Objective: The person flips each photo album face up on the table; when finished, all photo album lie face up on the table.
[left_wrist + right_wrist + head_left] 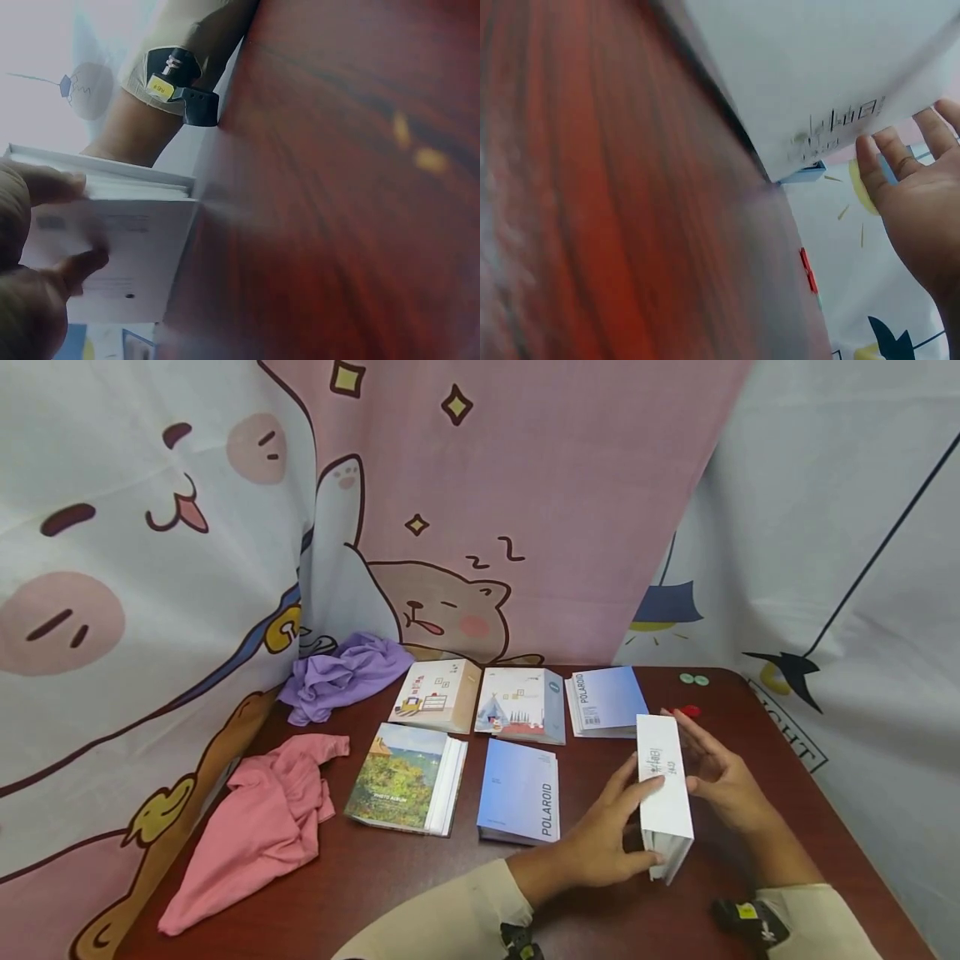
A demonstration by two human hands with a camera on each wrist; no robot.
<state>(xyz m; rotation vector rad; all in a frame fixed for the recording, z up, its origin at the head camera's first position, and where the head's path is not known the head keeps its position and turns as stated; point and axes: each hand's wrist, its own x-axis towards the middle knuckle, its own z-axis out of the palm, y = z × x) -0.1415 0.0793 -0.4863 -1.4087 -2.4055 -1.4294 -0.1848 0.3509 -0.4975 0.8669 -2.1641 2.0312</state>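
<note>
Left hand [600, 843] grips the white album [663, 789], lower right; right hand [722, 774] rests flat, fingers straight, partly hidden behind it.

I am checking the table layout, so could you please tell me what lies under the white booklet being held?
The white booklet stands on edge on the bare table, held between the left hand and right hand. Its contact line is hidden.

Your right hand [720, 772] sits behind the white album [663, 793], so its fingertips are hidden in the head view. The printing on the album's cover is too small to read. Both wrist views blur the worktop [337, 187], and their edges crop the album.
</note>
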